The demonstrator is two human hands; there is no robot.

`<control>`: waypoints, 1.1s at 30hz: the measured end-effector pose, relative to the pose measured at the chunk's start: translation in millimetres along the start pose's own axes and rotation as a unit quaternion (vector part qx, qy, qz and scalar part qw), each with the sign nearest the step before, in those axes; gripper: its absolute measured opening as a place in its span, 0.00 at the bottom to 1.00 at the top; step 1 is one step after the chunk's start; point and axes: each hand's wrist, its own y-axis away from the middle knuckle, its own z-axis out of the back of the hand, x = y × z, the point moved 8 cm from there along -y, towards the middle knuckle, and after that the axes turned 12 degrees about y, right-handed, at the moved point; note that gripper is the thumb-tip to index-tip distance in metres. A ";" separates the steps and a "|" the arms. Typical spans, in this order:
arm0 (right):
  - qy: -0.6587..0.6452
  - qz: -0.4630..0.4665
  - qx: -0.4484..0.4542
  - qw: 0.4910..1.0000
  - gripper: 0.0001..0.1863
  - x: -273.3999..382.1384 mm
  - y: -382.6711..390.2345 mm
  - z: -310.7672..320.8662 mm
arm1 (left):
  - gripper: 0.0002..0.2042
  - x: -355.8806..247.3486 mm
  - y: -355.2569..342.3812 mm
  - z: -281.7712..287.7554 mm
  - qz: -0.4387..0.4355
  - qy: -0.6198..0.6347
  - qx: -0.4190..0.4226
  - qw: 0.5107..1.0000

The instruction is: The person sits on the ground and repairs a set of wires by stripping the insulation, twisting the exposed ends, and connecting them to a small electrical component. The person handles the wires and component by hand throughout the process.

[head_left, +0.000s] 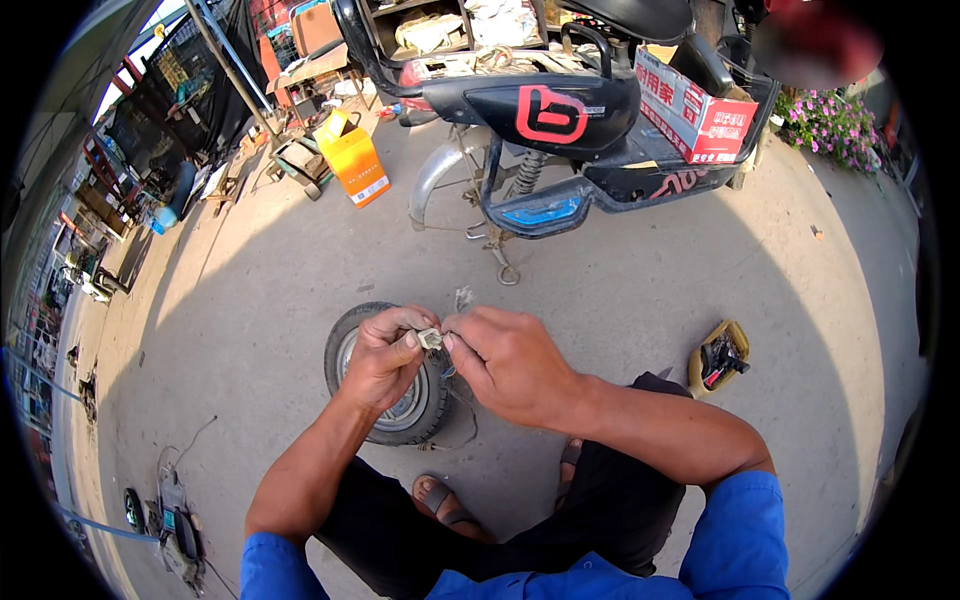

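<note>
From where I stand: left hand (pixel 382 362) pinching a small, blocky, off-white, plastic-looking piece (pixel 430 339) over a silver-hubbed, black-tyred wheel (pixel 402 413), right hand (pixel 515 365) with fingertips closed beside it, their hold indistinct; uneven pulling could make it slip.

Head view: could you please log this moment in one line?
left hand: holds small pale piece | right hand: at its right edge | wheel: on ground, below hands

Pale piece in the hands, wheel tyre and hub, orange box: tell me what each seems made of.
Pale piece: probably rigid plastic, matte, with angular edges; too small to be sure.
Tyre: apparently rubber, dull black with grooves.
Hub: likely metal, from its silvery-grey surface.
Orange box: probably smooth printed cardboard, with flat faces and raised flaps.
</note>
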 end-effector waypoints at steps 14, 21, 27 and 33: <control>-0.012 -0.064 0.077 0.995 0.15 -17.7 -4.0 -18.3 | 0.09 -1.2 3.0 -1.7 -0.012 -0.060 -0.059 0.996; -0.078 -0.084 0.119 0.986 0.19 -26.2 -4.6 -27.5 | 0.09 -0.8 5.8 7.0 -0.012 -0.058 -0.076 0.995; -0.076 -0.083 0.137 0.984 0.17 -27.8 -6.8 -32.1 | 0.07 -2.7 6.4 3.1 -0.021 -0.055 -0.076 0.995; -0.048 -0.051 0.130 0.989 0.17 -25.8 -10.2 -29.1 | 0.07 -2.3 7.8 2.7 -0.012 -0.059 -0.078 0.995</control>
